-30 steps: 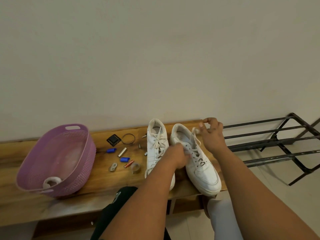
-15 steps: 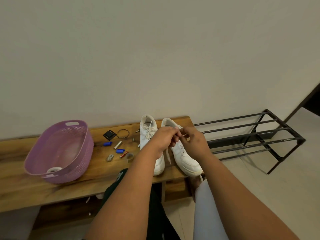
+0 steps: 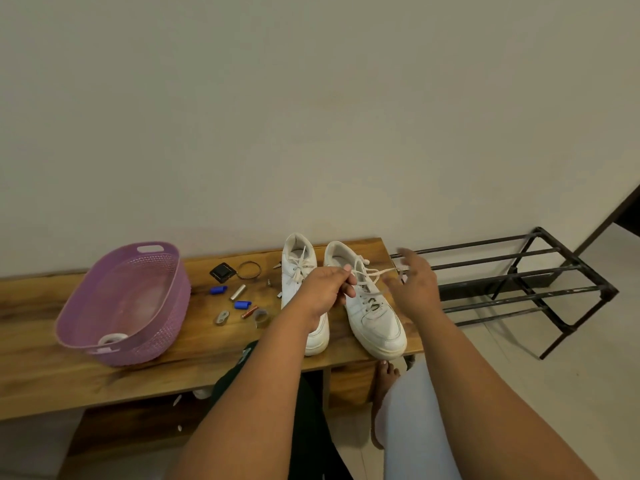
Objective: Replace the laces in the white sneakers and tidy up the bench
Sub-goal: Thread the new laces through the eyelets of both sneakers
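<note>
Two white sneakers stand side by side on the wooden bench (image 3: 207,348), toes toward me. My left hand (image 3: 325,289) hovers between them and pinches the white lace (image 3: 367,271) of the right sneaker (image 3: 374,313). The lace runs loose from its top eyelets out to the right. My right hand (image 3: 414,285) is beside that sneaker with fingers spread, holding nothing. The left sneaker (image 3: 299,268) is partly hidden behind my left wrist; its lace is loosely threaded.
A purple basket (image 3: 121,306) holding a tape roll sits at the bench's left. Small items lie between it and the shoes: blue caps, a battery, a ring, a black square piece, a tape roll. A black metal shoe rack (image 3: 519,289) stands right of the bench.
My right hand let go of the lace and moved off to the right, fingers opening. My left hand keeps its pinch on the lace. The view has pulled back slightly.
</note>
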